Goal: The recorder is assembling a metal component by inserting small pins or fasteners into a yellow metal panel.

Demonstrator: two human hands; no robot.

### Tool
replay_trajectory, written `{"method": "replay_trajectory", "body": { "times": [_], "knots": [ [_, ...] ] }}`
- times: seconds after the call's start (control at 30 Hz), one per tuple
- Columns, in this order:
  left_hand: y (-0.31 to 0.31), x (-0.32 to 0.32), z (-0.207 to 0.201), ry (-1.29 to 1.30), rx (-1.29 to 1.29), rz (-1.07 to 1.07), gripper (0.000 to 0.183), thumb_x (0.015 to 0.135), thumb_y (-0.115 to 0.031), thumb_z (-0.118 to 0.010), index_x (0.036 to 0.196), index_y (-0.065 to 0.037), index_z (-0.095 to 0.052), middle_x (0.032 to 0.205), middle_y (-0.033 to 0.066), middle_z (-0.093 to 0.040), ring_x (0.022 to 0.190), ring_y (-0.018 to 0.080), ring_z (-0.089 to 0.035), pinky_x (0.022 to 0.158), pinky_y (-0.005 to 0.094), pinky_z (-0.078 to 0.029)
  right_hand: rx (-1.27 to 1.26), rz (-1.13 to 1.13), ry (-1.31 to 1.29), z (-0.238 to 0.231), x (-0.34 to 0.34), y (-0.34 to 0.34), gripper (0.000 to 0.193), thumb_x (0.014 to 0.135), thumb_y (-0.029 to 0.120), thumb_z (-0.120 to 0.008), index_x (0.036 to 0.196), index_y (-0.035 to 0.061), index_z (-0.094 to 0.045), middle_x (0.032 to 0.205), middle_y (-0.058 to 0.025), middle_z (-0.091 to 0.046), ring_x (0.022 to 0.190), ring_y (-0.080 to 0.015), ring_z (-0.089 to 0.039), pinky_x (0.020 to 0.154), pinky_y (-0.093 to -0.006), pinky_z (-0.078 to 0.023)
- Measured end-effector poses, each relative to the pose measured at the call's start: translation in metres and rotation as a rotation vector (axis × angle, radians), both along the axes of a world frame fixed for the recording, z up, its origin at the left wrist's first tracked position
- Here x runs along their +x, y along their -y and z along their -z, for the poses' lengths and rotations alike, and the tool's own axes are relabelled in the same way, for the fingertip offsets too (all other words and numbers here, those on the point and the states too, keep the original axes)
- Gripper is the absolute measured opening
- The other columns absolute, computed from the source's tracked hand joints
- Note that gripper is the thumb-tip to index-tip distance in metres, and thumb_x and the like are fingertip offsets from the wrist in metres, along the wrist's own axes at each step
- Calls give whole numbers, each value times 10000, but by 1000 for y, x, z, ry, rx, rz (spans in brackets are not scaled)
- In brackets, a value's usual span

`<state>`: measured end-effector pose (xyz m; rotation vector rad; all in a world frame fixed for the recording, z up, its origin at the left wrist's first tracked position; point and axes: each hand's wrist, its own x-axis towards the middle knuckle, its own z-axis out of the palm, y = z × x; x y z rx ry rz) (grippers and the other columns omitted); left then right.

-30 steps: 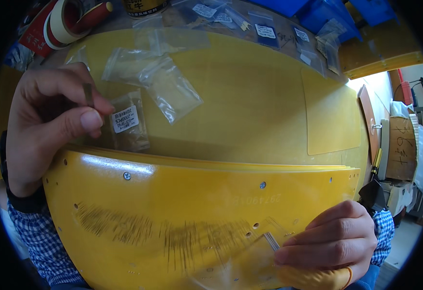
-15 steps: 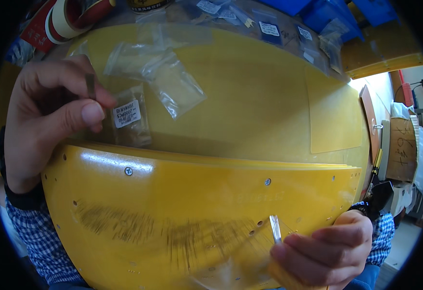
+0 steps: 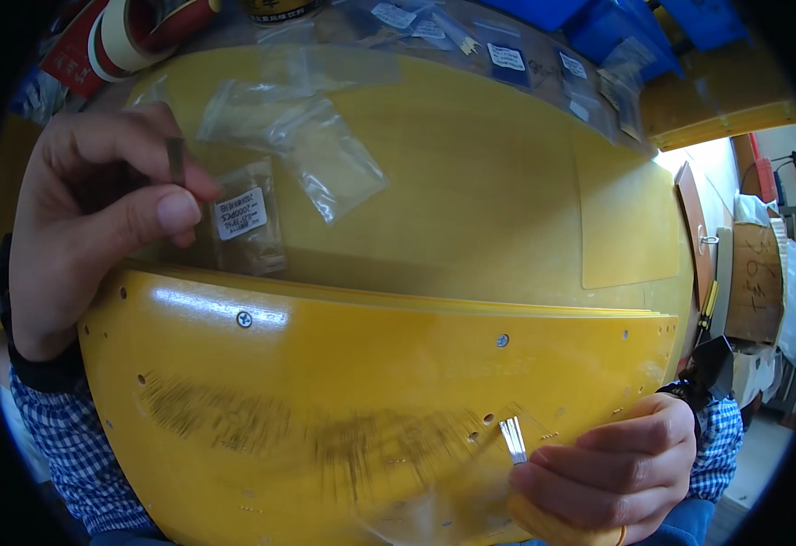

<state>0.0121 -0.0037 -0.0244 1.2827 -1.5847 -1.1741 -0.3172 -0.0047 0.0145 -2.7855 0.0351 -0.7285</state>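
Note:
My left hand (image 3: 97, 214) is raised over the left end of a yellow board (image 3: 398, 355). Thumb and index finger pinch a thin bundle of dull metal pins (image 3: 176, 160) that points upward. Low on the right, my right hand (image 3: 612, 469) holds a small fan of shiny thin metal pins (image 3: 512, 440), their tips spread above the board. Across the board's face many fine dark pins form a left cluster (image 3: 216, 414) and a middle cluster (image 3: 352, 446). The board also has screws and small holes.
Clear plastic zip bags (image 3: 334, 173) lie behind the board, with a labelled bag (image 3: 248, 218) near my left hand. Rolls of tape (image 3: 123, 36) are at the far left. Blue bins (image 3: 616, 45) and more small bags (image 3: 507, 64) line the back. A cardboard box (image 3: 753, 282) stands at right.
The shiny pins in my right hand have shifted slightly left and down and now look more fanned out. My left hand keeps its pinch and has barely moved.

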Motion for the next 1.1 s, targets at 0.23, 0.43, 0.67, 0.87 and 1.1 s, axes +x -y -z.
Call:
{"method": "replay_trajectory", "body": {
  "times": [0.23,0.43,0.67,0.87,1.1],
  "knots": [
    [0,0,0,-3,2,1,125,782,-73,-670,833,-34,-562,808,66,-526,633,93,-516,595,197,-445,-104,30,-5,-2,4,-1,118,794,130,-579,858,54,-642,872,-65,-685,743,-149,-653,682,-242,-500],
    [-4,1,-2,12,21,-11,129,784,-75,-671,835,-33,-560,812,68,-526,632,94,-517,596,198,-447,-158,-8,18,4,6,4,124,762,145,-603,830,52,-651,870,-66,-683,732,-145,-649,653,-239,-498],
    [0,0,4,-8,-1,9,164,781,-61,-668,881,-47,-538,815,69,-522,647,100,-523,613,203,-466,175,51,30,0,1,-2,120,740,105,-600,808,13,-636,828,-108,-666,720,-189,-649,637,-268,-512],
    [-6,-3,4,-109,-53,-70,150,744,45,-643,865,-14,-577,806,113,-606,651,111,-560,621,223,-472,422,127,100,0,-4,-5,168,772,148,-603,823,-11,-619,808,-140,-655,704,-218,-646,609,-293,-522],
    [1,-4,-3,-29,-23,-14,119,756,25,-645,854,-17,-591,801,105,-602,632,104,-553,616,223,-468,-142,-7,-9,-2,-8,3,135,820,162,-570,847,55,-649,866,-62,-680,741,-145,-653,706,-237,-508]
  ]
}}
